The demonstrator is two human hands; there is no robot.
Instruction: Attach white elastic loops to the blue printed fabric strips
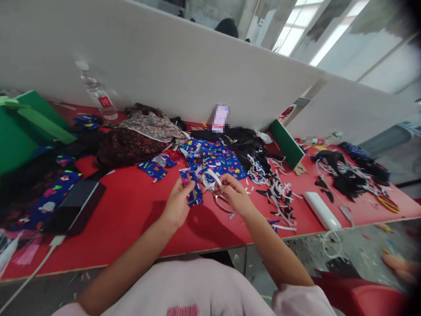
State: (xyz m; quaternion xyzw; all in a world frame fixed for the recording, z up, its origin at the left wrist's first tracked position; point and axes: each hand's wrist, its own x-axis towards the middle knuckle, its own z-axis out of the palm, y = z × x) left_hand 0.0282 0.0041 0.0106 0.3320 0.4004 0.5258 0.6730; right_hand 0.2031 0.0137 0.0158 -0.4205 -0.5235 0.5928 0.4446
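Observation:
My left hand (pixel 177 204) is closed on a small folded piece of blue patterned cloth (pixel 195 193), thumb on top. Close by on the right, my right hand (pixel 234 194) pinches a white curved strip (pixel 213 176) that forms a loop. A thin pale ring shape hangs just below those fingers; I cannot make out whether it belongs to the strip. Both hands are above the red table (pixel 204 232). Behind them lies a larger spread of the same blue printed cloth (pixel 220 158), with small blue cut pieces (pixel 153 169) to its left.
Black and white scraps (pixel 279 193) lie right of the hands, near a white power bank (pixel 321 210). At left are a black box-like device (pixel 74 208) with a cable, dark floral cloth (pixel 131 142) and a water bottle (pixel 98 94). A phone (pixel 220 117) leans against the partition (pixel 184 66).

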